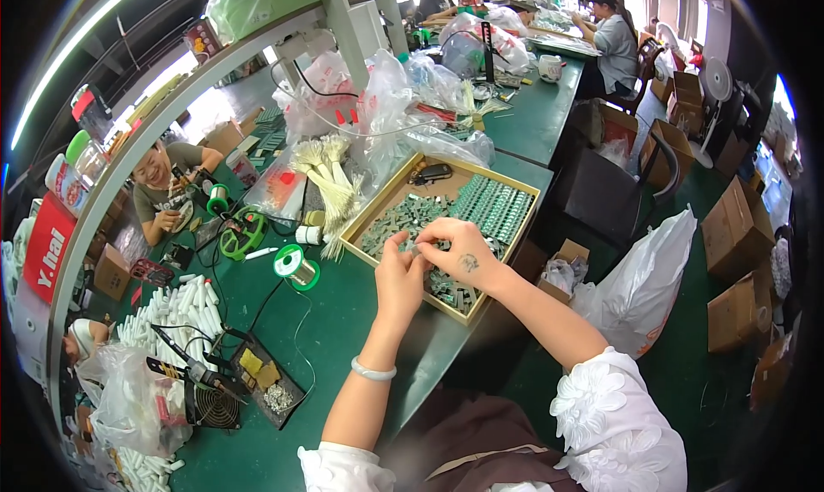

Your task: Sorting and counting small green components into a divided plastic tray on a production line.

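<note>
My left hand and my right hand meet over the near part of a shallow yellow-rimmed tray. The fingers of both are pinched together around something small and greyish, too hidden to name. Below them, loose small circuit boards lie in a jumble. On the tray's right side, green circuit boards stand in neat rows. A dark object with a cord rests at the tray's far end.
To the left are a solder wire spool, a green reel, a soldering iron beside a sponge tray, and piled white tubes. Bundled white wires lie beyond. A co-worker sits across the bench; a white bag stands right.
</note>
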The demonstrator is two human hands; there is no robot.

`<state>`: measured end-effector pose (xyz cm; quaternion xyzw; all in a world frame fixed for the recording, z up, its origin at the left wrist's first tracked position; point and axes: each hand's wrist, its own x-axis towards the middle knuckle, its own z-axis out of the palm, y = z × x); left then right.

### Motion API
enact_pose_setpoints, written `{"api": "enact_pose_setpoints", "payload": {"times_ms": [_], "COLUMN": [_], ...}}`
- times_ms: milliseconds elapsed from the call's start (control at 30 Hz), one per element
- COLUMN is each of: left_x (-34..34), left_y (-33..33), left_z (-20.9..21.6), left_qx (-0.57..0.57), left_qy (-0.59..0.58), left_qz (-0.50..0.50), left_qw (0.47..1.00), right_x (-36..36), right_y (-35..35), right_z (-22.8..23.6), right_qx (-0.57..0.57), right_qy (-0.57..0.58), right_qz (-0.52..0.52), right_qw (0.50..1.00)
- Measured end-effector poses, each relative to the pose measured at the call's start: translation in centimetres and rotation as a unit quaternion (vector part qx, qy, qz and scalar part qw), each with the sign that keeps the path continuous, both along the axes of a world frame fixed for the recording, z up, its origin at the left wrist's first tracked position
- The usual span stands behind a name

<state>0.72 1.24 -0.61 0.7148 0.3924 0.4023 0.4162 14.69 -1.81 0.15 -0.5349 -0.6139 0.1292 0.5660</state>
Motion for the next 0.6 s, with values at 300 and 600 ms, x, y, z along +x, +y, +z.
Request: {"api": "enact_pose_setpoints", "payload": {"times_ms": [300,600], "left_x": [0.3,-0.9], "left_y": [-0.1,2.2], "left_z": [-0.3,-1.3], "left_qx": [0.079,0.282], "left_qy": [0.030,0.153], "left_qz": [0.019,0.066], "left_qw": [0.996,0.945], "right_x": [-0.5,8.6], "right_y": [-0.5,0.5], "right_z": [0.7,0.5], "right_qx": [-0.043,-0.268], "right_qy": [0.014,-0.387], "right_qz": [-0.011,-0.236], "right_qw": [0.999,0.850]}}
